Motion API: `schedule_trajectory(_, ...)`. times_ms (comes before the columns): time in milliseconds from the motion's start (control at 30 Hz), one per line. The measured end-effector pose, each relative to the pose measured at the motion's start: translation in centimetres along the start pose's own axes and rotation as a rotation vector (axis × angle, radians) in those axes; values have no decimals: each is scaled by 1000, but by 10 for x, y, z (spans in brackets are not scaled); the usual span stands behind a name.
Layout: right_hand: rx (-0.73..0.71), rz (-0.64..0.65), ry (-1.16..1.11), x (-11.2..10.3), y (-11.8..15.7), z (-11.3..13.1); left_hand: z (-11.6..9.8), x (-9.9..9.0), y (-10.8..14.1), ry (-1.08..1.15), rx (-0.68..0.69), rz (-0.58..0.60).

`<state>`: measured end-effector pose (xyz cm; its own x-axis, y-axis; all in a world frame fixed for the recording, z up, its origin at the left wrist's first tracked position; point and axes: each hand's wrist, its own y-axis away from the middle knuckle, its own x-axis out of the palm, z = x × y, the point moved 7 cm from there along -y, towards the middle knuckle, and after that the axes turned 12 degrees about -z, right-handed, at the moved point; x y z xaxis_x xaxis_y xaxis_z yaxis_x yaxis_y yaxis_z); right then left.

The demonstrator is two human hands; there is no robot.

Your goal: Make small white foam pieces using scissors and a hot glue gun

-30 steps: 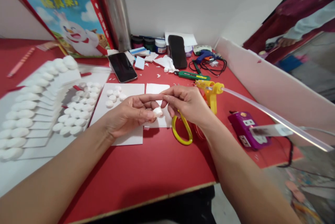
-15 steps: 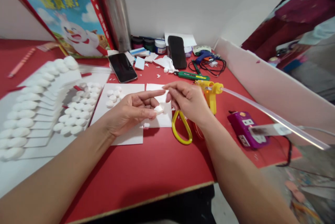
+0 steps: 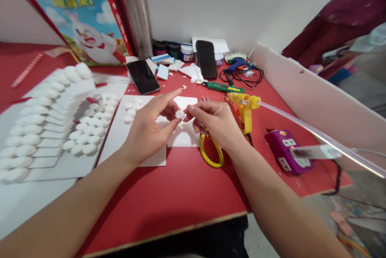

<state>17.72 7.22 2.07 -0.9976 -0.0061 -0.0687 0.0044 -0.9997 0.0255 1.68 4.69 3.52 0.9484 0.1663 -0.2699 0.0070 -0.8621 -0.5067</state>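
Observation:
My left hand (image 3: 150, 127) pinches a small white round piece (image 3: 180, 114) between thumb and finger, its rough-looking face turned up. Close against the right edge of that piece, my right hand (image 3: 212, 119) is closed, thumb and forefinger pressed together; whether something tiny sits between them is hidden. Under both hands lie white boards, one a white sheet (image 3: 189, 139) and one a larger white board (image 3: 147, 159) carrying several small white discs (image 3: 129, 112). Yellow-handled scissors (image 3: 211, 157) lie partly beneath my right hand. Just beyond it stands a yellow glue gun (image 3: 245, 109) with a long clear stick.
Left are boards with rows of white rounded pieces (image 3: 30, 129). Behind lie two phones (image 3: 143, 77), a green-handled tool (image 3: 224, 87), paint jars (image 3: 186, 52) and a steel flask (image 3: 137, 20). A purple power block (image 3: 286, 151) sits right. Another person's sleeve (image 3: 374, 40) shows beyond the partition.
My left hand has turned over and lifted the white piece slightly. My right fingertips have come down to its edge. The view has shifted a little.

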Motion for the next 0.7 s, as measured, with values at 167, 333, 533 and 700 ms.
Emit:
schedule_trajectory(167, -58, 17, 92, 7, 4, 5, -4, 0, -1, -206, 108, 15)
schedule_trajectory(333, -21, 26, 35, 9, 3, 0, -1, 1, -2, -94, 6, 3)
schedule_trajectory(533, 45, -13, -96, 5, 1, -2, 11, 3, -1, 136, -329, -47)
schedule_trajectory(700, -14, -2, -56, 8, 2, 1, 13, 0, 0, 162, -404, -105)
